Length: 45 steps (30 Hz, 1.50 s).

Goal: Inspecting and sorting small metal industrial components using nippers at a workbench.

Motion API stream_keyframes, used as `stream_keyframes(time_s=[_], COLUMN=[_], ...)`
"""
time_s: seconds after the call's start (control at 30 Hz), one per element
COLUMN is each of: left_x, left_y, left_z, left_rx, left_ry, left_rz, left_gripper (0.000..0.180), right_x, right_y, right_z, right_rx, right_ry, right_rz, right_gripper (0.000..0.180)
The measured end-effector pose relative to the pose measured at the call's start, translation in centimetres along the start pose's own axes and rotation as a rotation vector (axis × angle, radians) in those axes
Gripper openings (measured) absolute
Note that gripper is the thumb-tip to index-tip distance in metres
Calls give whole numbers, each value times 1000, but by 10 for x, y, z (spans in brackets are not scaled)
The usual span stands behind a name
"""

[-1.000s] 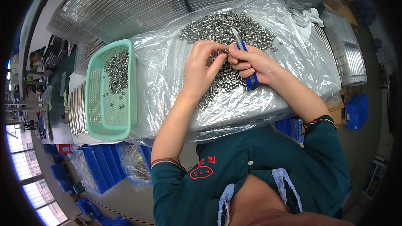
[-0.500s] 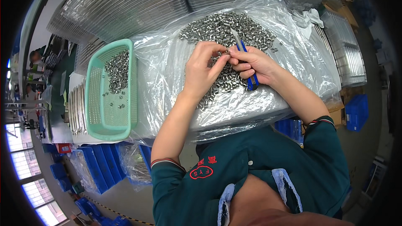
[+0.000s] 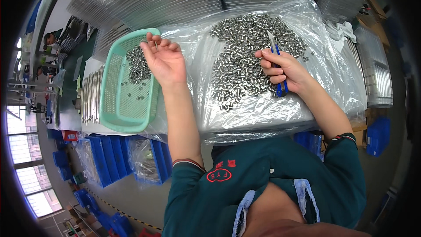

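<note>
My right hand (image 3: 285, 68) is closed round a utility knife (image 3: 280, 83) with a blue handle. The knife's bare blade points away from me, over a heap of small shiny metal rings (image 3: 239, 68). At the far right rim of a mint-green plastic basket (image 3: 153, 112), my left hand (image 3: 166, 61) is raised with its palm turned up. Its fingers are apart and loosely bent, and I see nothing held in them. Inside the basket lie many small metal pieces (image 3: 138, 68), partly hidden by that hand.
Clear plastic sheeting (image 3: 258, 120) covers the table under the heap. Stacked clear trays (image 3: 171, 0) stand along the back, and more trays (image 3: 372, 70) at the right. Blue bins (image 3: 105, 158) sit below the front edge. A white cloth (image 3: 342, 33) lies at the far right.
My hands were together over the heap and have parted. The left went left to the basket and its fingers opened. The right still holds the knife; the view has shifted somewhat.
</note>
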<state>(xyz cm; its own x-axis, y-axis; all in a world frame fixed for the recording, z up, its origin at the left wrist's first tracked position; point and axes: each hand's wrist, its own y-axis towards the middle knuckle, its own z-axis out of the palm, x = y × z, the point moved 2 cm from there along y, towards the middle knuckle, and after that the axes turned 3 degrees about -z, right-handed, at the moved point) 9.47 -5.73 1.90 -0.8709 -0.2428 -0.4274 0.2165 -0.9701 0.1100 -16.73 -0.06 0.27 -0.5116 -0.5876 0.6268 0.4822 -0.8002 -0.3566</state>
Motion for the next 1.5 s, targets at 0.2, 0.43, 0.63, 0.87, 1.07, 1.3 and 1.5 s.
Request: stream_keyframes(time_s=[0.2,0.43,0.63,0.87,1.07,1.3,1.5], left_x=[17,62,72,71,80,87,93], left_y=[-6,-12,-11,-14,-44,-51,-56], left_z=[7,-8,-12,2,23,26,27], left_rx=[-45,397,362,412,439,513,637], left_ry=[523,2009,2122,1553,896,830,1052], left_rz=[-68,346,313,66,-573,-624,-341], left_gripper=[23,16,14,17,16,18,20], right_x=[-2,-2,0,-1,0,-1,-3], right_y=[2,2,0,-1,0,-1,2], right_z=[0,3,2,2,2,0,-2], right_rx=[-13,18,18,11,39,-17,28], right_ry=[2,11,17,-9,-111,-126,-170], right_rz=[19,0,-6,-19,-50,-97,-87], right_gripper=[20,21,19,21,21,19,19])
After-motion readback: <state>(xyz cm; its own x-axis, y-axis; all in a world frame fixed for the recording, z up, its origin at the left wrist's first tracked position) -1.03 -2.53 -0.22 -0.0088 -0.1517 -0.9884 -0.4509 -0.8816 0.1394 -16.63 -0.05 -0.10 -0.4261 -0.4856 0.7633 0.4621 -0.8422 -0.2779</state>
